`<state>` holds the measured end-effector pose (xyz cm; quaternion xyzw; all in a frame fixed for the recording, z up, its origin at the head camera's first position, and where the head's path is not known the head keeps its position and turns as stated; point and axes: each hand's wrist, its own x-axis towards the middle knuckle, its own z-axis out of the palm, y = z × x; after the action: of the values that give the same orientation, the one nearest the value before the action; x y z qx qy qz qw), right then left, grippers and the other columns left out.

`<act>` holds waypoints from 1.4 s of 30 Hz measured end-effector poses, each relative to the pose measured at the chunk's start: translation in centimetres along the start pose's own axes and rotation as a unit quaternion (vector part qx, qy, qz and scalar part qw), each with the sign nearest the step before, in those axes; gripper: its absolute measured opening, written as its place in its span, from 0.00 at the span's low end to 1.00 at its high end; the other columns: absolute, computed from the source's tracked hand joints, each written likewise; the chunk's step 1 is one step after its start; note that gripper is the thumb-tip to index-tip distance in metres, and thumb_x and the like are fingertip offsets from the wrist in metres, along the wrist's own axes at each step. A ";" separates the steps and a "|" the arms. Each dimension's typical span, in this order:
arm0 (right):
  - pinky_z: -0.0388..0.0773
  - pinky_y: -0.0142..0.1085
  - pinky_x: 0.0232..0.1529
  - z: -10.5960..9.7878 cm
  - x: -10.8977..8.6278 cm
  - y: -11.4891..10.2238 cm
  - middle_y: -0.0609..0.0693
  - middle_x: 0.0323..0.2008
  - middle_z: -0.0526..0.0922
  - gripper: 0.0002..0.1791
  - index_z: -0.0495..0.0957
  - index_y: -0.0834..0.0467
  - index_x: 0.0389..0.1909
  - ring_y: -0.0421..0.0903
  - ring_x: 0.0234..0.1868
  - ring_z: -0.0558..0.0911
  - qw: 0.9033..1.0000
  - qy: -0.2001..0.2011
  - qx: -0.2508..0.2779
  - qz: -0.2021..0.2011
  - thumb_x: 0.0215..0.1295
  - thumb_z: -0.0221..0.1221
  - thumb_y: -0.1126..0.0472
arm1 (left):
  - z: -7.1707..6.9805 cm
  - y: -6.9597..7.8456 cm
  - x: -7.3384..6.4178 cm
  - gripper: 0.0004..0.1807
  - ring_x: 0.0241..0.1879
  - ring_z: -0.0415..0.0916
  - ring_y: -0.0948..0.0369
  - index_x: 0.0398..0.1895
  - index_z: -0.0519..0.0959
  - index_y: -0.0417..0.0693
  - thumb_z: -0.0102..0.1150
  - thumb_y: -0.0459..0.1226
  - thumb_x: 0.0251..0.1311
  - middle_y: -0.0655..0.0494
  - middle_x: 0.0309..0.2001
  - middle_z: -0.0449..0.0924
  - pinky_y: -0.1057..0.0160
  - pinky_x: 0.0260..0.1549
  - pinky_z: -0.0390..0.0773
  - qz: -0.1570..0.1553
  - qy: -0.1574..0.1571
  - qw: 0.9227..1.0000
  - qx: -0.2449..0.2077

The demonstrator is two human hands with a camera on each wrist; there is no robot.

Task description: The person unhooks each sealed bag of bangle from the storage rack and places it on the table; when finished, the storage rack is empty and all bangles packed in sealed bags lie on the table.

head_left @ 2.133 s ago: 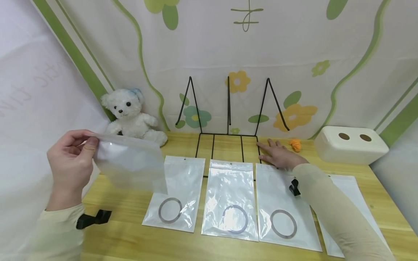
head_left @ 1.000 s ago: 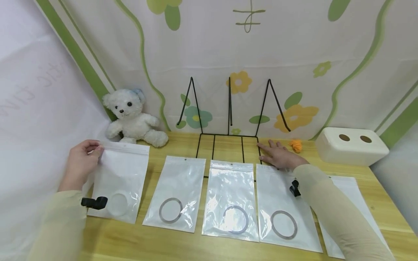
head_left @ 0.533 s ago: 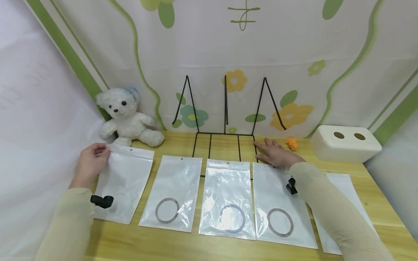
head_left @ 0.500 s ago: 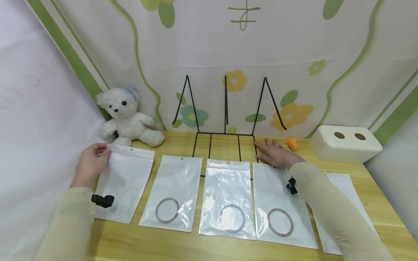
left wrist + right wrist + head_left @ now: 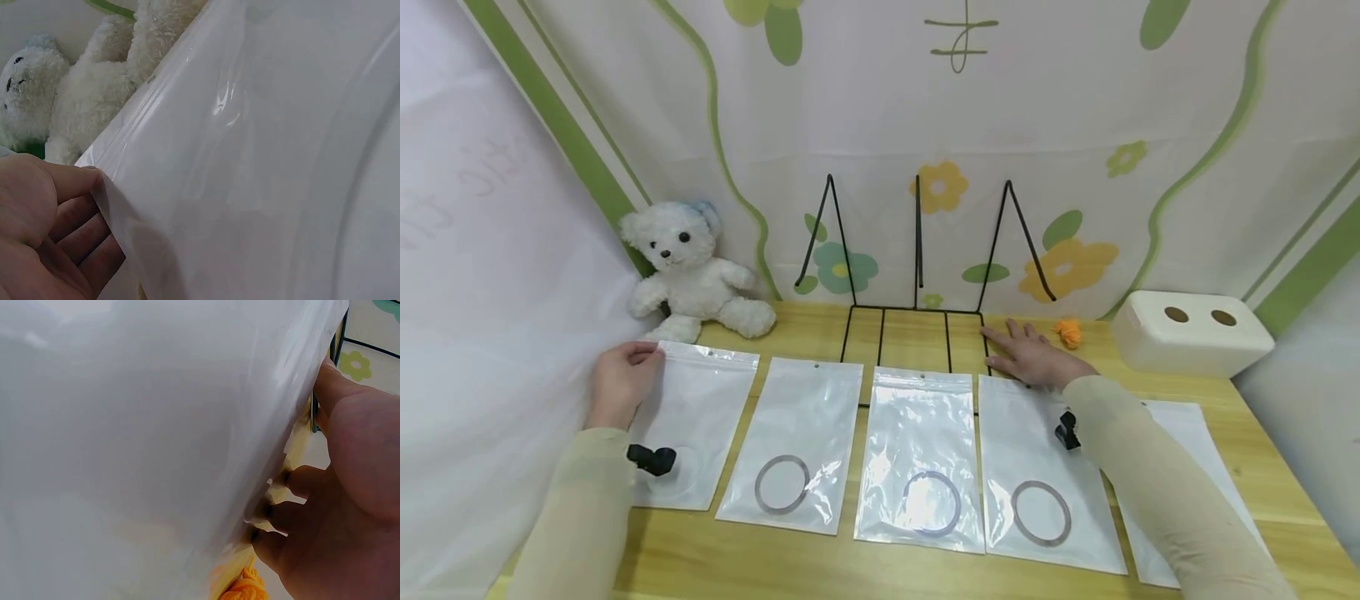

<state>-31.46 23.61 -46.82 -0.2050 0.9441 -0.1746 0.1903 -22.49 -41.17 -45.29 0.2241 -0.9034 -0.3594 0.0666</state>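
Observation:
My left hand (image 5: 625, 379) pinches the top left corner of the leftmost zip bag (image 5: 703, 400), white and glossy with a faint pale ring inside. In the left wrist view, thumb and fingers hold that corner of the bag (image 5: 206, 156). To its right, more such bags lie in a row: one with a brownish ring (image 5: 808, 417), one with a purplish ring (image 5: 917, 442), another brownish one (image 5: 1037, 450). The far right bag (image 5: 1187, 467) is partly under the right sleeve. My right hand (image 5: 1033, 358) rests with spread fingers at the right edge of a black wire rack (image 5: 917, 309).
A white teddy bear (image 5: 692, 279) sits at the back left, just behind the leftmost bag. Orange yarn (image 5: 1067, 333) and a cream box (image 5: 1191, 337) with two round holes stand at the back right. The rack's upright hooks rise before a flower-print cloth (image 5: 1075, 100).
The left hand has brought the raised, tilted bag down to the table left of the others, then drawn it slightly right. The right hand has stayed in place.

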 end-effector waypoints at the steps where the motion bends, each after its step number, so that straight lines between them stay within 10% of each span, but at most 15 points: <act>1: 0.37 0.78 0.79 0.0 0.0 0.0 0.75 0.85 0.34 0.40 0.47 0.51 0.90 0.84 0.82 0.34 1.000 0.001 -0.003 0.001 0.88 0.47 0.42 | 0.1 0.1 0.0 0.25 0.39 0.79 0.67 0.67 0.81 0.37 0.55 0.46 0.80 0.34 0.60 0.85 0.74 0.31 0.76 -0.002 -0.001 1.000 0.000; 15: 0.36 0.78 0.79 -0.6 -0.3 0.3 0.75 0.85 0.34 0.40 0.46 0.51 0.90 0.83 0.83 0.33 1.000 0.001 -0.007 0.006 0.88 0.46 0.41 | 1.4 1.0 0.3 0.23 0.42 0.81 0.59 0.62 0.85 0.41 0.59 0.47 0.77 0.42 0.54 0.89 0.69 0.31 0.79 -0.031 -0.010 0.999 0.006; 27: 0.36 0.79 0.78 -0.5 -0.7 0.1 0.74 0.86 0.33 0.40 0.47 0.50 0.90 0.84 0.82 0.33 1.000 0.000 -0.002 0.006 0.87 0.47 0.40 | 0.3 2.3 -0.4 0.15 0.41 0.81 0.43 0.48 0.85 0.32 0.60 0.38 0.73 0.34 0.45 0.86 0.59 0.29 0.75 0.055 0.000 0.994 0.093; 35: 0.37 0.78 0.79 -0.4 -1.0 -0.2 0.74 0.86 0.34 0.40 0.46 0.50 0.90 0.83 0.83 0.34 1.000 0.002 -0.008 0.006 0.87 0.47 0.40 | -0.6 1.7 -1.3 0.23 0.54 0.80 0.35 0.61 0.82 0.28 0.52 0.40 0.78 0.27 0.57 0.83 0.45 0.42 0.83 0.072 -0.041 0.992 0.100; 42: 0.38 0.79 0.78 -1.2 -1.3 0.0 0.74 0.86 0.35 0.41 0.46 0.52 0.90 0.83 0.83 0.35 1.000 0.017 0.013 0.001 0.87 0.48 0.41 | -1.8 2.3 -2.8 0.26 0.40 0.83 0.40 0.54 0.84 0.27 0.46 0.43 0.78 0.29 0.47 0.87 0.55 0.30 0.78 0.087 -0.020 0.989 0.115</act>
<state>-30.89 24.49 -45.46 -0.1982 0.9450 -0.1903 0.1775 -20.34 -39.55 -42.26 0.1439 -0.9560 -0.2501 0.0528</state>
